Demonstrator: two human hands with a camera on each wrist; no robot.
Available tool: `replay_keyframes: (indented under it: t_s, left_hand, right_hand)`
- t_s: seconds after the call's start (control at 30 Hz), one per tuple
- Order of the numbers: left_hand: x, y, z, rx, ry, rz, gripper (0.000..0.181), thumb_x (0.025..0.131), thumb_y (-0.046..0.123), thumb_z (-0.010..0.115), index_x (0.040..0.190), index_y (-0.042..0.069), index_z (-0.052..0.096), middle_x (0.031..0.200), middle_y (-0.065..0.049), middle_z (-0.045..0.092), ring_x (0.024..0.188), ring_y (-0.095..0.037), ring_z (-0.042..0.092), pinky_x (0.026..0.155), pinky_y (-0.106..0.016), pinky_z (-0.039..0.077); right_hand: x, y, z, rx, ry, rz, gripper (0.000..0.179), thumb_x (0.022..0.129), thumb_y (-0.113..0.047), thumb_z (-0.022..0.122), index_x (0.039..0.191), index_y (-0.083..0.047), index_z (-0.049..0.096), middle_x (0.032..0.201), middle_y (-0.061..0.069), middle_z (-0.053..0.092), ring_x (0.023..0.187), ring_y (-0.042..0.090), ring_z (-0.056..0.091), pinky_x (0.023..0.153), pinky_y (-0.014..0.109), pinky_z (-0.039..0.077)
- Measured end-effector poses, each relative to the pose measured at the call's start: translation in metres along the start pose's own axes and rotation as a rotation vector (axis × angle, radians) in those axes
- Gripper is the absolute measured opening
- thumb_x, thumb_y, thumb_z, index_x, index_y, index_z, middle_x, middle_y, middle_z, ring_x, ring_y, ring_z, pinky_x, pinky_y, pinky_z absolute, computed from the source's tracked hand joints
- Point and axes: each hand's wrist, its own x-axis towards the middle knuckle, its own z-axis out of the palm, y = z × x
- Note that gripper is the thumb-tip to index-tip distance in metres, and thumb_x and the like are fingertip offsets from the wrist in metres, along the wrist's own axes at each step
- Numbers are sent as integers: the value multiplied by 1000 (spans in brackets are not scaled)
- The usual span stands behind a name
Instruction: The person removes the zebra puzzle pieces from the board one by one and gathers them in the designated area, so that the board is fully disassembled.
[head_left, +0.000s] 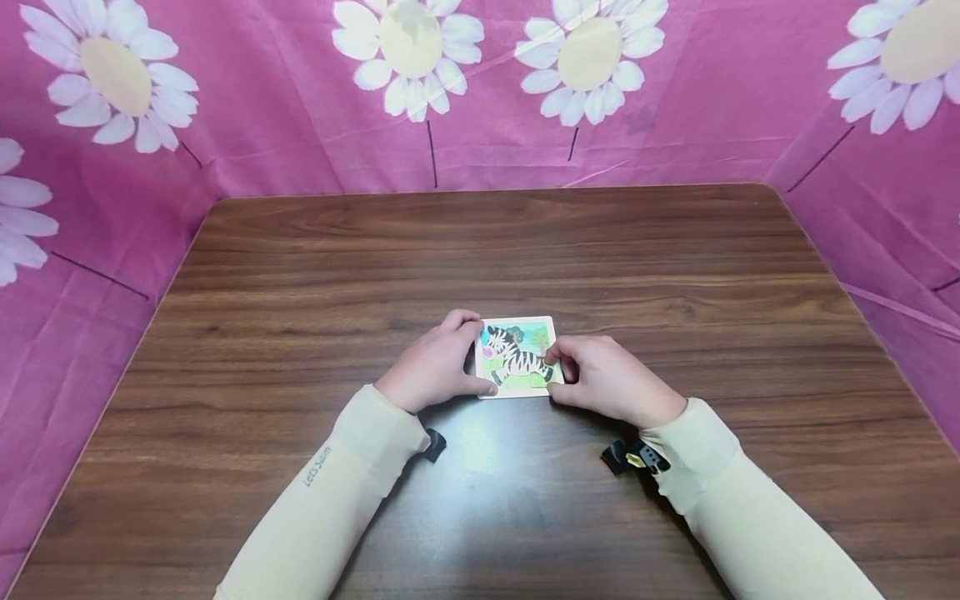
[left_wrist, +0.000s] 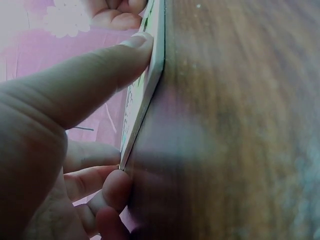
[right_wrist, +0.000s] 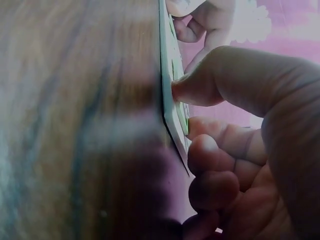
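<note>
A small zebra jigsaw puzzle (head_left: 517,358) in a pale tray frame lies flat on the table, its pale edge (left_wrist: 157,55) seen side-on in the left wrist view. My left hand (head_left: 442,358) holds its left side, thumb on the near corner and fingers around the far corner. At the right side, my right hand (head_left: 607,375) has its thumb on the near corner and its bent index finger on the picture. In the right wrist view, a green-edged piece (right_wrist: 184,120) seems to stand slightly proud of the frame beside that index finger. The other right fingers curl in.
The brown wood-grain table (head_left: 480,258) extends around the puzzle on all sides. A pink cloth (head_left: 285,100) with large white flowers hangs behind it and along both sides. Black straps (head_left: 636,457) circle the wrists by the pale sleeves (head_left: 337,475).
</note>
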Motion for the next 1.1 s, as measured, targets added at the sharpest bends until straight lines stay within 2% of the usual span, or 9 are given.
replay_keyframes:
  t_s: [0.4,0.63,0.83,1.1]
  left_hand:
    - [1,-1,0,5,-8,1,92,75,45,87,148,4,47,151,-7,40,130,-27,51,104,-43,44]
    - [3,-1,0,4,-18,-6,93,75,46,86,148,4,46,152,-6,40,131,-27,50,104,-43,44]
    - [2,-1,-3,-3,-12,-9,93,75,45,87,148,4,47,152,-7,40,132,-28,50,106,-43,43]
    - [3,-1,-1,13,-16,-3,93,75,46,86,148,4,47,151,-7,40,130,-26,51,103,-42,45]
  right_hand:
    - [1,4,-1,73,-6,5,28,74,-11,79,97,-12,63,71,-8,52,62,6,48,62,25,43]
    - [1,6,0,137,12,-28,25,81,-18,83,101,-13,67,66,-9,48,57,6,44,54,25,38]
    - [5,2,1,103,-26,-11,23,80,-17,84,99,-13,72,67,-11,49,61,6,46,59,26,41]
    - [5,0,-1,90,-22,32,14,83,-16,80,95,-13,73,65,-11,49,60,6,46,59,26,40]
